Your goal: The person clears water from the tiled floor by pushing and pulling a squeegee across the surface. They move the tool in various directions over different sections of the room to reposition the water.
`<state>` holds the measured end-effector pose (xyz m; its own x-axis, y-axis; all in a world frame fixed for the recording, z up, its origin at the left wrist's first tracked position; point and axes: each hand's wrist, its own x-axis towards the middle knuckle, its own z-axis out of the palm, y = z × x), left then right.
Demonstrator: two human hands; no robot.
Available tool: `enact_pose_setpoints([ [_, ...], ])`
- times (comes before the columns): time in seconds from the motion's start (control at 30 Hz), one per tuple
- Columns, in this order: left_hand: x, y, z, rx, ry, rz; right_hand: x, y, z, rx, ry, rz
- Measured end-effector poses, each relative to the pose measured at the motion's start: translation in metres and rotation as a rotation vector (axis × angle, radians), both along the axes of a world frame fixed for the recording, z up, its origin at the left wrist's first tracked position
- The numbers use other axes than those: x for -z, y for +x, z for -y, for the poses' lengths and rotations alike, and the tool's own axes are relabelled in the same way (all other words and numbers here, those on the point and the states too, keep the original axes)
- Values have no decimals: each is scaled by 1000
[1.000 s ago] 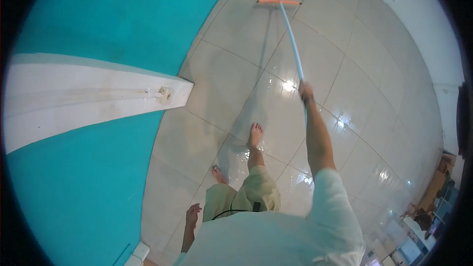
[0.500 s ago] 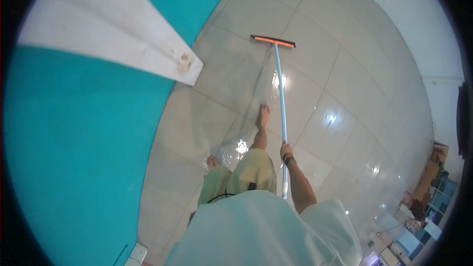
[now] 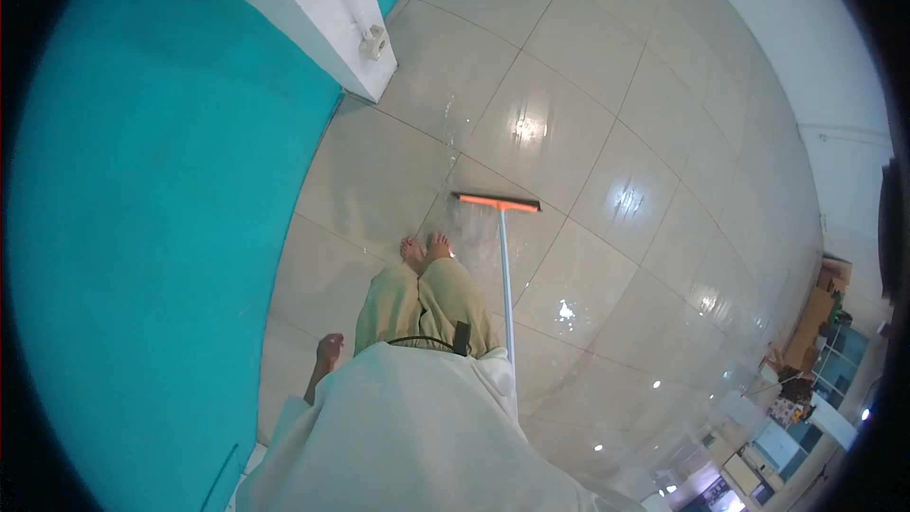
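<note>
A floor squeegee (image 3: 498,202) with an orange head and black rubber edge rests on the wet tiles just ahead of my feet. Its pale metal handle (image 3: 506,275) runs back toward my right side and disappears behind my light shirt. My right hand is hidden there, so its grip on the handle does not show. At my left side hangs my left hand (image 3: 330,347), apart from the squeegee, near the teal wall. Its fingers look curled in, with nothing seen in them. Both bare feet (image 3: 427,248) stand close together, left of the squeegee head.
A teal wall (image 3: 161,228) runs along the left, with a white pillar (image 3: 322,9) jutting out and a small fixture near its base. Glossy tiles (image 3: 569,66) spread ahead and right. Boxes (image 3: 811,327), shelves and other clutter stand at the far lower right.
The squeegee head has come back toward my feet. My right hand, seen on the handle before, is now out of sight. My left hand has come into view, and my feet are together.
</note>
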<state>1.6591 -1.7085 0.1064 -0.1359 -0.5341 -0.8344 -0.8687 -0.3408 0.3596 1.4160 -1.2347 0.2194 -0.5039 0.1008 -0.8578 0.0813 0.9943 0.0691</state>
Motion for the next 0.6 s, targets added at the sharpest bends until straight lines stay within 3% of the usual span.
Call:
enact_pose_setpoints([
  [0.1,5,20,-54,161,164,104,-9,-3,-30,-25,-53,17],
  [0.17,4,22,-84,145,196,89,-8,-27,-21,-71,-99,-30],
  [0.23,2,22,-108,67,180,53,39,-73,-1,22,-498,-133],
  [0.27,0,23,-121,9,169,40,-10,-122,96,-94,-319,-168],
  [0.3,0,25,-130,-66,160,33,-10,-152,149,-71,-394,-251],
  [0.37,3,30,-151,-256,147,14,48,-214,211,-62,-486,-254],
  [0.4,8,33,-161,-363,147,0,110,-245,230,-138,-508,-326],
  [0.47,10,35,-174,-537,131,-11,133,-308,324,-183,-610,-323],
  [0.5,-11,17,-169,-494,102,43,151,-341,358,126,-867,84],
  [0.53,-46,-13,-155,-450,74,100,132,-349,412,217,-670,38],
  [0.57,-86,-48,-138,-408,47,157,144,-361,440,218,-701,164],
  [0.6,-85,-41,-150,-452,35,133,134,-355,471,177,-590,101],
])
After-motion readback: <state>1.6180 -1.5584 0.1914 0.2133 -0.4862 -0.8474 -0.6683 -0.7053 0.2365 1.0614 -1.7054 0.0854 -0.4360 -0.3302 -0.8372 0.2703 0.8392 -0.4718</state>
